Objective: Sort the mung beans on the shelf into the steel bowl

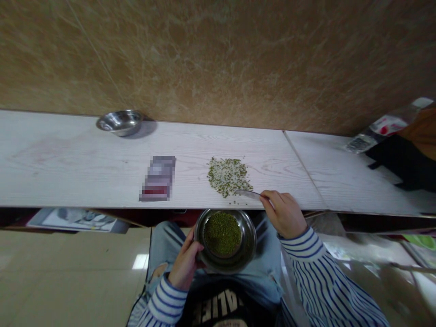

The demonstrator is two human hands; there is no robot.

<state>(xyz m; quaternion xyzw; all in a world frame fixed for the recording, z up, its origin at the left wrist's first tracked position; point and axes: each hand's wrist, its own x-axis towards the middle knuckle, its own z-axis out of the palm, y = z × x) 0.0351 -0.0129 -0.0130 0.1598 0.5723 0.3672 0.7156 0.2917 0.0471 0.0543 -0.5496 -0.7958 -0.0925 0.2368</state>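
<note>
My left hand (185, 263) grips the rim of a steel bowl (247, 247) full of green beans, held over my lap just below the table edge. My right hand (284, 212) is closed on the handle of a metal spoon (248, 193), whose tip lies at the near right edge of a pile of mixed green and white grains (227, 175) on the white table (68, 163). The bowl sits directly under that pile's near side.
An empty steel bowl (120, 121) stands at the back left by the brown wall. A blurred flat packet (158, 178) lies left of the pile. A plastic bottle (384, 127) and a dark bag (405, 165) lie at the far right.
</note>
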